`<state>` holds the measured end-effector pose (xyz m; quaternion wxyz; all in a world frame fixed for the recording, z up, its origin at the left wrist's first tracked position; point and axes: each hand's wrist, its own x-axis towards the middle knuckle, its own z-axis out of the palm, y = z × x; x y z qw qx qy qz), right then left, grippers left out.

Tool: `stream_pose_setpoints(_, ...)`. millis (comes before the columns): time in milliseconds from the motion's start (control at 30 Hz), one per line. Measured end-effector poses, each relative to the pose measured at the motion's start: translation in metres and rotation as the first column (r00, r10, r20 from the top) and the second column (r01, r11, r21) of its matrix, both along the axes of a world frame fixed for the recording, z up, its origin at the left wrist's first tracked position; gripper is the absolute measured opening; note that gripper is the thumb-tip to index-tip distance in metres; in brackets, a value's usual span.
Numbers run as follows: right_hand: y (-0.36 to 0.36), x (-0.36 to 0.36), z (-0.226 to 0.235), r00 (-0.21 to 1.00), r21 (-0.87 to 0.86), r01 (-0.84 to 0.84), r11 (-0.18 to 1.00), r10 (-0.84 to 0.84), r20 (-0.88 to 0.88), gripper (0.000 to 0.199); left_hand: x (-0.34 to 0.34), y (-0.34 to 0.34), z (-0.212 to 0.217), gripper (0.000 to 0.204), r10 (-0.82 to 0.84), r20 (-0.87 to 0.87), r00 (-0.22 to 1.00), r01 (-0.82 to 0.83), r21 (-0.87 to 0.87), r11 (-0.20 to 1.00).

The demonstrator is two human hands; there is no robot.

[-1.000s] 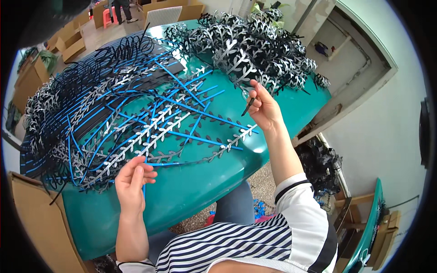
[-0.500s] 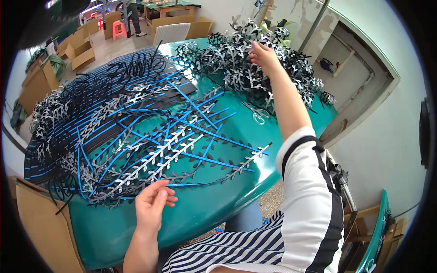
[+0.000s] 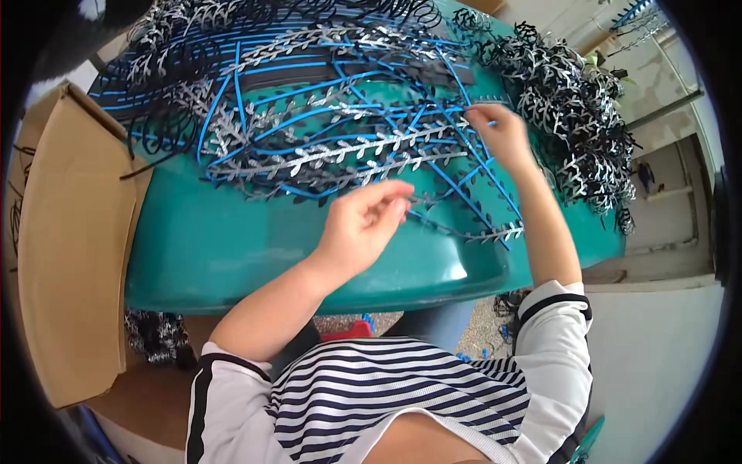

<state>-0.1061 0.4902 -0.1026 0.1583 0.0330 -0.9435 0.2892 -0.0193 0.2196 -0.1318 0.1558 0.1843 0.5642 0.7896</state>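
Over the near edge of a tangle of leaf-shaped trim [image 3: 371, 147], silver and dark grey, hovers my left hand [image 3: 352, 228]. Its fingers are half curled, the thumb a little apart from the index finger, and I see nothing held between them. My right hand [image 3: 506, 139] is at the right side of the tangle, thumb and fingertips pinched together. Blue strips [image 3: 483, 178] and leaf trim pass close to these fingertips. Whether a strand is caught in the pinch is too blurred to make out.
A large heap of black and silver leaf trim [image 3: 572, 116] covers the right side of the green table [image 3: 309, 263]. Black sheets with blue stripes [image 3: 309, 73] lie at the back. An open cardboard box [image 3: 73, 247] stands against the left edge.
My right hand has left the leaf-trim heap and come nearer, to the tangle's right side. My left hand has moved right along the near edge. The view has tipped downward and turned.
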Motion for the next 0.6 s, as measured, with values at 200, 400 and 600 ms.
stream_pose_setpoints(200,-0.096,0.047,-0.009,0.947,0.198,-0.305,0.931,0.275,0.165,0.024,0.01,-0.026,0.036,0.017,0.134,-0.257,0.957,-0.151,-0.047,0.987)
stream_pose_setpoints(400,-0.09,0.062,-0.011,0.947,0.285,-0.32,0.904,0.304,0.1,0.025,0.004,-0.098,0.033,0.018,0.015,-0.457,0.889,-0.288,-0.534,0.795)
stream_pose_setpoints(600,-0.13,0.062,-0.006,0.92,0.276,-0.368,0.888,0.391,-0.031,0.03,-0.028,-0.149,-0.001,0.021,0.333,-0.559,0.759,-0.645,-0.578,0.501)
